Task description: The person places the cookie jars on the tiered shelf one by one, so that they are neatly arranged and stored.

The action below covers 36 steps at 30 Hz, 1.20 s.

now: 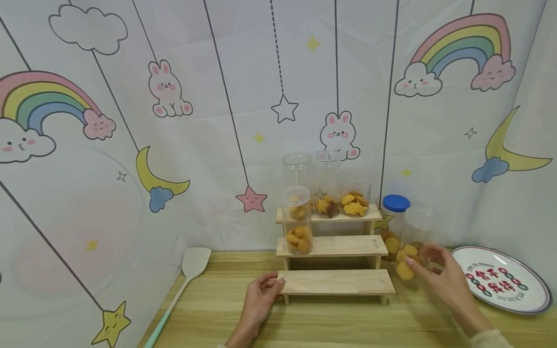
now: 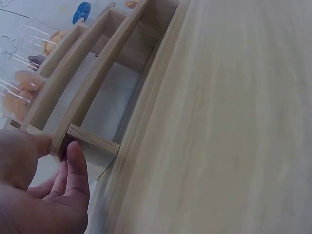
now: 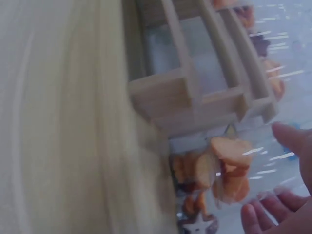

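Observation:
A three-tier wooden display rack point(image 1: 335, 281) stands on the table. My left hand point(image 1: 261, 297) pinches the left end of its lowest shelf, thumb on top and fingers below, as the left wrist view shows. On the right, my right hand point(image 1: 446, 275) holds a clear jar point(image 1: 421, 224) with round cookies at its bottom, thumb and fingers on either side of it. Behind this jar stands a blue-lidded jar point(image 1: 396, 205) with cookies in it, partly hidden. One clear cookie jar point(image 1: 298, 212) sits at the left of the middle shelf. Three more jars point(image 1: 354, 198) are on the top shelf.
A white oval plate point(image 1: 528, 285) with printed lettering lies at the right, by the wall. At the left, a spatula point(image 1: 196, 261) with a pale green handle leans along the wall. A cartoon-printed cloth point(image 1: 217, 145) hangs behind the wooden table point(image 1: 209, 309).

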Available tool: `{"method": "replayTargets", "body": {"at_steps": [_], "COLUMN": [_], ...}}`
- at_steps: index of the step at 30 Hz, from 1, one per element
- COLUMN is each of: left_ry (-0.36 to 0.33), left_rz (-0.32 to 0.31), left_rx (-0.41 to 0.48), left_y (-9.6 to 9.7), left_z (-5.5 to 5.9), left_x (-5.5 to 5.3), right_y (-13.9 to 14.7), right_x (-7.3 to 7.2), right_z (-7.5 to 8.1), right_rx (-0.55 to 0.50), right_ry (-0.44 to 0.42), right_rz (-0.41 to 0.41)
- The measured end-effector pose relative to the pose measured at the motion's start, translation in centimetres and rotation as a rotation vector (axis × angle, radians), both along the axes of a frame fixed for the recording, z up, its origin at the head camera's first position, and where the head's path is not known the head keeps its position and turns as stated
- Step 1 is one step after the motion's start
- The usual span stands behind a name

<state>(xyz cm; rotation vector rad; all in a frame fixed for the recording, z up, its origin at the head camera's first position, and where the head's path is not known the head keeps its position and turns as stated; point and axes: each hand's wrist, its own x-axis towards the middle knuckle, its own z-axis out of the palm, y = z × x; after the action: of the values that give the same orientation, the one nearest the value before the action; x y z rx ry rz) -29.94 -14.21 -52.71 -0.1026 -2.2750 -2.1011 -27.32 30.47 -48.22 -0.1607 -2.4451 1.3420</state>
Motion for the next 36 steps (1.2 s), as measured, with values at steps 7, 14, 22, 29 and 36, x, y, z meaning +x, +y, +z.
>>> {"method": "replayTargets", "body": {"at_steps": [7, 14, 22, 29, 36], "left_ry": [-0.012, -0.015, 0.012, 0.014, 0.004], "left_rz": [-0.008, -0.014, -0.038, -0.049, -0.051], "left_rx": [-0.003, -0.02, -0.041, -0.043, -0.031], "left_y": [0.0, -0.1, -0.2, -0.3, -0.3], "left_z": [0.2, 0.1, 0.1, -0.1, 0.0], "left_x": [0.2, 0.2, 0.1, 0.1, 0.2], "right_y": [-0.6, -1.5, -3.2, -5.5, -8.5], "right_x": [0.6, 0.4, -0.2, -1.3, -2.9], "right_z": [2.4, 3.6, 5.3, 6.0, 5.6], "right_rx": [-0.021, -0.024, -0.036, -0.076, -0.106], "right_ry": [-0.004, 0.056, 0.115, 0.076, 0.097], "right_rz": [0.005, 0.024, 0.112, 0.187, 0.262]}}
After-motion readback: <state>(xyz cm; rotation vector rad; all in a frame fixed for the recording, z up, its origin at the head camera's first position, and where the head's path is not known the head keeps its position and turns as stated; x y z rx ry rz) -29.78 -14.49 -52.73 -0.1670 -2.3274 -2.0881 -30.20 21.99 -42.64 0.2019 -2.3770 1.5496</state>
